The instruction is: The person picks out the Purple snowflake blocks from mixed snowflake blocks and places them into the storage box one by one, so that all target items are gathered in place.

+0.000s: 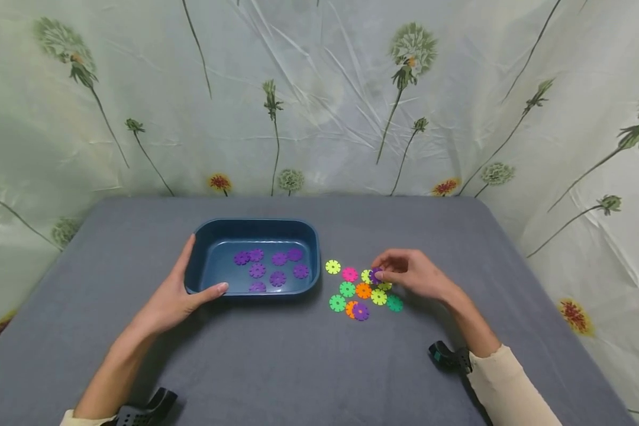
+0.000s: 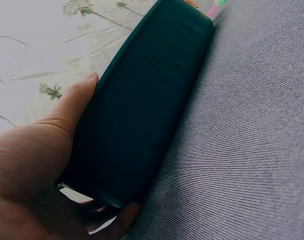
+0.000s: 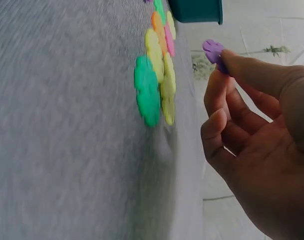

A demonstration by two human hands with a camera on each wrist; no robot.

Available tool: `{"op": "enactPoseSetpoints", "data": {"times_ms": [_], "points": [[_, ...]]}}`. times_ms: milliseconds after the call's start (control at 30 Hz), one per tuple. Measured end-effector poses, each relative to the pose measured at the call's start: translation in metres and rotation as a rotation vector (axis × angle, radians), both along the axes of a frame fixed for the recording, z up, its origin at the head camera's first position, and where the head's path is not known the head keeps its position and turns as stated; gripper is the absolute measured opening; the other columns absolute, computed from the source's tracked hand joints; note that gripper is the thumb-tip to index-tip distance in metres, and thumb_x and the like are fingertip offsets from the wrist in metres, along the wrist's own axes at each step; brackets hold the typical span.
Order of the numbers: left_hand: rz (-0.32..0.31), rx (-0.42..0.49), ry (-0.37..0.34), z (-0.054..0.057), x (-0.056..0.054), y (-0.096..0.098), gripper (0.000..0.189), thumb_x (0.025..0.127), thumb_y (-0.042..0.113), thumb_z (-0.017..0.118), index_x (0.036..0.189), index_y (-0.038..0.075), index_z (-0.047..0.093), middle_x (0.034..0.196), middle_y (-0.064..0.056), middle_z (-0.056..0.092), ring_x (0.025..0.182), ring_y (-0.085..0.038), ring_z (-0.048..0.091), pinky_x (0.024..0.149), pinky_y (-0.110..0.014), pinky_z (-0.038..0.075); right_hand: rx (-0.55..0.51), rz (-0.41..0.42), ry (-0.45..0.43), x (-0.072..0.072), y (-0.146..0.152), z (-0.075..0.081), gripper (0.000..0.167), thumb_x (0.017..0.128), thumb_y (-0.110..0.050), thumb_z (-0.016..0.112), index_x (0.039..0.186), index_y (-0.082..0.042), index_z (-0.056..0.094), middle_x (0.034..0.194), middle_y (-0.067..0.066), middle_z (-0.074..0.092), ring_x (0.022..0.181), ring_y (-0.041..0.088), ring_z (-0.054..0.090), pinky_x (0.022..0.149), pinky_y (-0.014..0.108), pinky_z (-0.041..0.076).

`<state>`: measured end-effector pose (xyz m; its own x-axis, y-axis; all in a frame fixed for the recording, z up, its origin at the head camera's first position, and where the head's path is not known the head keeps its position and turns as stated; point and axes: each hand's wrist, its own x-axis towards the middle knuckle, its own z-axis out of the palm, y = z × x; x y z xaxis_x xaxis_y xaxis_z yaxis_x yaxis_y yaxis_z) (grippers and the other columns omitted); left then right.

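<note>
A dark blue rectangular tray (image 1: 218,269) rests on the grey cloth with several purple flower-shaped discs (image 1: 278,278) inside. My left hand (image 1: 167,299) grips its left end, thumb along the near rim; in the left wrist view the fingers (image 2: 124,220) curl round the tray's end. Between thumb and forefinger, my right hand (image 1: 418,273) pinches one purple notched disc (image 3: 212,51), held above the loose discs right of the tray. Among those lie yellow (image 1: 378,297), green (image 1: 338,303), orange (image 1: 363,290) and pink (image 1: 349,274) discs, plus another purple disc (image 1: 360,311) overlapping an orange one.
The grey cloth (image 1: 298,367) covers the table up to a hanging backdrop (image 1: 330,106) printed with dandelions. A black wrist device (image 1: 449,357) sits by the right sleeve; another (image 1: 146,408) is at the left wrist.
</note>
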<state>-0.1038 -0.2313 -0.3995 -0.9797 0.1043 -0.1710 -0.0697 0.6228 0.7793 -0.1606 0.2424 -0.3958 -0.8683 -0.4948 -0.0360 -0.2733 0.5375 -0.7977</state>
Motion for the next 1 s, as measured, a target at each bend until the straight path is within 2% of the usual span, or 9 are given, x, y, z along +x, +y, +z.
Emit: {"op": "enactPoseSetpoints", "data": {"times_ms": [233,433,600,800,1000], "points": [[0.005,0.001,-0.006,0.000,0.000,0.001,0.124,0.091,0.048,0.078,0.164,0.033,-0.022,0.175,-0.022,-0.013,0.156,-0.062,0.003,0.112,-0.086,0.016,-0.027,-0.005,0.023,-0.004,-0.013,0.000,0.015,0.096,-0.011,0.074,0.110,-0.005,0.075,0.099,0.011,0.076,0.085,0.022,0.070,0.075,0.030,0.061],[0.003,-0.003,-0.006,0.000,0.002,0.001,0.124,0.091,0.047,0.078,0.165,0.031,-0.021,0.175,-0.023,-0.012,0.155,-0.063,0.004,0.112,-0.087,0.016,-0.096,-0.005,-0.030,-0.007,-0.023,0.006,0.016,0.098,-0.010,0.072,0.112,-0.004,0.073,0.106,0.016,0.075,0.092,0.031,0.075,0.080,0.040,0.064],[0.005,-0.006,-0.014,0.000,0.002,0.001,0.124,0.092,0.048,0.077,0.164,0.032,-0.022,0.174,-0.023,-0.013,0.155,-0.064,0.003,0.111,-0.087,0.016,-0.116,0.003,-0.034,-0.010,-0.035,0.008,0.017,0.098,-0.010,0.072,0.114,-0.003,0.072,0.112,0.016,0.074,0.095,0.026,0.076,0.084,0.042,0.064],[0.012,-0.015,-0.024,0.001,0.001,0.000,0.124,0.092,0.050,0.076,0.164,0.032,-0.024,0.174,-0.024,-0.014,0.154,-0.065,0.003,0.111,-0.087,0.017,-0.149,0.009,-0.026,-0.013,-0.046,0.009,0.016,0.098,-0.006,0.070,0.114,-0.002,0.072,0.113,0.018,0.073,0.095,0.029,0.075,0.086,0.048,0.063],[0.007,-0.017,-0.014,0.001,0.001,0.001,0.124,0.092,0.049,0.076,0.164,0.031,-0.022,0.174,-0.024,-0.014,0.155,-0.064,0.003,0.111,-0.087,0.016,-0.173,0.021,-0.027,-0.013,-0.052,0.011,0.016,0.098,-0.005,0.071,0.113,-0.002,0.072,0.112,0.018,0.073,0.095,0.028,0.075,0.084,0.044,0.064]]}}
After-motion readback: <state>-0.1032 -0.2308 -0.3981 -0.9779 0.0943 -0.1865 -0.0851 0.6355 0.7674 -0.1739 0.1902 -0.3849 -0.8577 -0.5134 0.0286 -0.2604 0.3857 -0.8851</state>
